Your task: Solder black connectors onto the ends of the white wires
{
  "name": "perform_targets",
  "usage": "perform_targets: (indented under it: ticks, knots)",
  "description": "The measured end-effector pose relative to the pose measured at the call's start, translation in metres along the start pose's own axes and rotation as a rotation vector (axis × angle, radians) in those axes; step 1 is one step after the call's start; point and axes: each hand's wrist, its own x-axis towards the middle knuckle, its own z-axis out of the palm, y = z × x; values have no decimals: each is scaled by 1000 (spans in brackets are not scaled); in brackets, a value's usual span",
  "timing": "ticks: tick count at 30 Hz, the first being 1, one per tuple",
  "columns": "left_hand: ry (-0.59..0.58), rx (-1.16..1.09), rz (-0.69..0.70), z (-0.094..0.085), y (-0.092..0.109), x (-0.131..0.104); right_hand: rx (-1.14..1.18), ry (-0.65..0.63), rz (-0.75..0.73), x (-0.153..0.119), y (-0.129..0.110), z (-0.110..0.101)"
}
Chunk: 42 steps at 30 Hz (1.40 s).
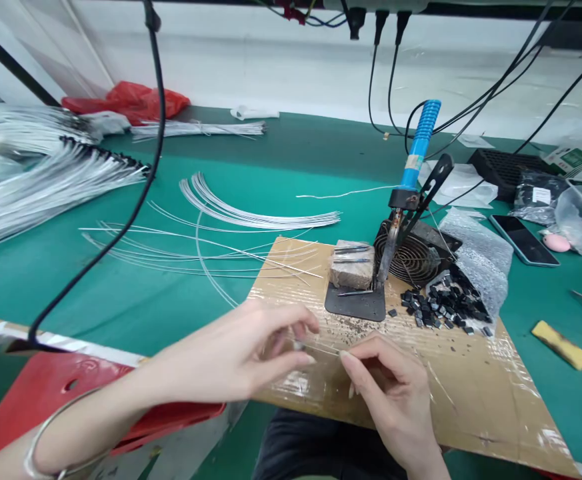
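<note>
My right hand (393,393) pinches the end of a thin white wire (323,348) between thumb and forefinger, just above the cardboard sheet. From there the wire runs left towards my left hand (271,357). That hand's thumb and forefinger are apart, and its other fingers curl inward, slightly blurred. Whether they touch the wire cannot be made out. Beyond my hands, a soldering iron (421,143) with a blue handle leans upright in its stand (355,307). Beside its tip, a grey block (351,273) carries several thin metal pieces.
Cardboard (491,400) covers the green table (211,153). Loose white wires (265,219) lie at centre left, with bundled wires (65,180) farther left. Small black pieces (441,303), a round fan (411,253), a phone (523,239) and a yellow sponge (561,343) are right. A black cable (158,133) hangs at left.
</note>
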Motion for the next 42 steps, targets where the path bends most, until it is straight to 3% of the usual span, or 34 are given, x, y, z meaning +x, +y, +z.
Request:
perform_targets:
  ticks: [3,7,10,13,16,18,29,42]
  knots:
    - [-121,-5,46,18,14,10,-49,-2,7,0,0,-3]
    - [-80,-6,85,32,16,25,-117,3,5,-1,3,-7]
    - [-111,-64,-10,34,10,36,-91,26,50,-3,5,-8]
    - [-161,-242,-113,34,3,49,29,182,161,-3,4,-8]
    - [-152,-407,-117,34,-3,58,144,354,272,-2,1,-6]
    - [-142,-468,-124,34,-6,61,191,399,315,0,0,-4]
    - [-19,-479,-168,40,1,54,581,310,438,6,-2,17]
    - [42,-411,-181,45,5,48,688,318,478,10,-4,19]
